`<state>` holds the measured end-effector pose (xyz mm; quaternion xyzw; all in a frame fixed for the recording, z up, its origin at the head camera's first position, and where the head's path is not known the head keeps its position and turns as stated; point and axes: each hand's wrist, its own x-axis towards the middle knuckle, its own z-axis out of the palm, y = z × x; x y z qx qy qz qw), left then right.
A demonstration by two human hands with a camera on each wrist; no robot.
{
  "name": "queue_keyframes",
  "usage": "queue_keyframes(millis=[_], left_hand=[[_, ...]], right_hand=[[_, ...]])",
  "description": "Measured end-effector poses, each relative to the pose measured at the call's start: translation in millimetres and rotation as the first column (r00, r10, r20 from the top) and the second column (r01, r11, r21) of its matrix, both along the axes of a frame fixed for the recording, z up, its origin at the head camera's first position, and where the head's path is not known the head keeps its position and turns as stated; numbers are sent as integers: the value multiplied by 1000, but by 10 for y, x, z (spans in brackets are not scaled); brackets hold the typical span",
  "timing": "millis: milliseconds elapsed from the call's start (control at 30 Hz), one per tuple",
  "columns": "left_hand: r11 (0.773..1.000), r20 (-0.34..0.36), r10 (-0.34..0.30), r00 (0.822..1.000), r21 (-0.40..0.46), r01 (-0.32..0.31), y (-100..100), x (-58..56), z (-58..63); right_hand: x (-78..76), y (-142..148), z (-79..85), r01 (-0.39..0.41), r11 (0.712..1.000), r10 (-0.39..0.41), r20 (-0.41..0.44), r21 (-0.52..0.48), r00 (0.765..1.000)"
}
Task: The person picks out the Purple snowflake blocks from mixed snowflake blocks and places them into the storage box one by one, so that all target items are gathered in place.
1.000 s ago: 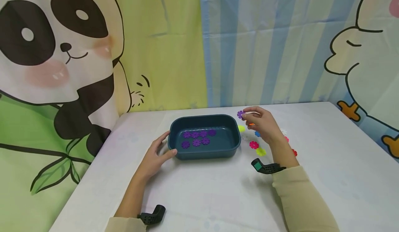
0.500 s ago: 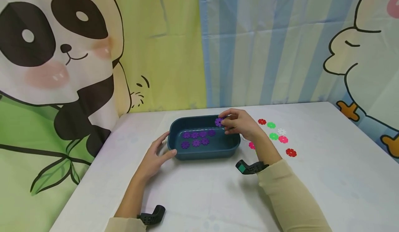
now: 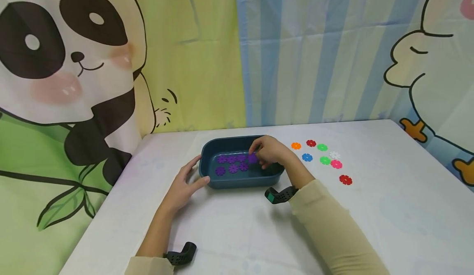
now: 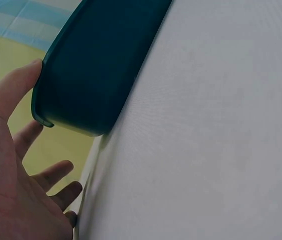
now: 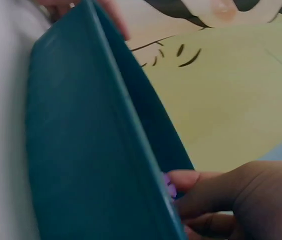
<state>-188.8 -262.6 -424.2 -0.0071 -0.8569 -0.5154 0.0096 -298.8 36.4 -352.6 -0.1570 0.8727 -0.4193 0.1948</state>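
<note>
A dark teal plastic basin [image 3: 242, 183] stands on the white table, with several purple notched building discs [image 3: 233, 169] lying flat on its floor. My right hand [image 3: 272, 151] reaches over the basin's right side and pinches one more purple disc [image 5: 169, 186] between thumb and index finger, low inside the basin. The fingers partly cover that disc. At the left end, my left hand [image 3: 187, 184] touches the rim with thumb and index finger. Its remaining fingers [image 4: 56, 172] spread out free of the basin in the left wrist view.
To the right of the basin lie loose discs, among them an orange disc [image 3: 296, 146], a blue disc [image 3: 307, 157], a white disc [image 3: 334, 155] and a red disc [image 3: 346, 179]. A printed curtain [image 3: 207, 61] hangs behind the table.
My right hand has carried the purple disc leftward from above the loose discs, over the rim and down into the basin. The left hand has stayed at the rim.
</note>
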Motion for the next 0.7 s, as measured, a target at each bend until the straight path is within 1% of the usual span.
queue_keyframes(millis=[100,233,333,433,700], left_hand=[[1000,3,5,1000,-1,-5,-2,5,-3],[1000,5,6,1000,1,-6,5,10,-8],[1000,7,5,1000,2,-5,12,11,-10],[1000,4,3,1000,-2,-3,17,7,-9],[1000,5,11,1000,-14,-11,6,18,14]], right_hand=[[7,-67,-23,12,995,-10,-22,101,1000],[21,-117,-53,1,976,10,-48,220,999],[35,-125,-68,-7,961,24,-59,276,998],[49,-120,-60,-8,959,28,-66,282,997],[86,-95,2,-33,975,52,-82,221,995]])
